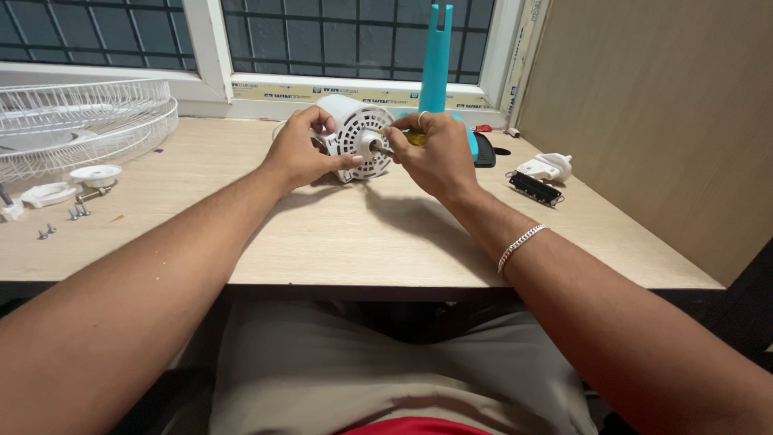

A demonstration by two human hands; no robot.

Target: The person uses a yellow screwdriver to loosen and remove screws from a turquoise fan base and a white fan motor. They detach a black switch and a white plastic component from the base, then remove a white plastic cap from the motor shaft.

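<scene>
Near the window edge of the wooden table (338,242), a white fan motor housing (353,137) lying on its side, vented face and shaft turned toward the body, probably so the front stays within sight and reach. Left hand (302,153) wrapped around the housing from the left, fingers curled over the top and thumb low on the front, clamped tight on it, seemingly to stop it rolling or turning. Right hand (435,153) closed on a yellow-handled screwdriver (403,138), fingers pinched together around the handle, tip aimed at the centre of the vented face just beside the shaft; whether the tip sits in a screw head, impossible to tell. Directly behind, a teal fan stand (437,56) upright against the window frame, out of the working space. Far left, a white wire fan guard (80,121) pushed aside, with a white round cap (95,174) and loose screws (60,221) gathered near it, apart from the hands, likely kept together so as not to be lost. To the right, a white plug (547,166) and a black part (535,188) lying near the table's side.
</scene>
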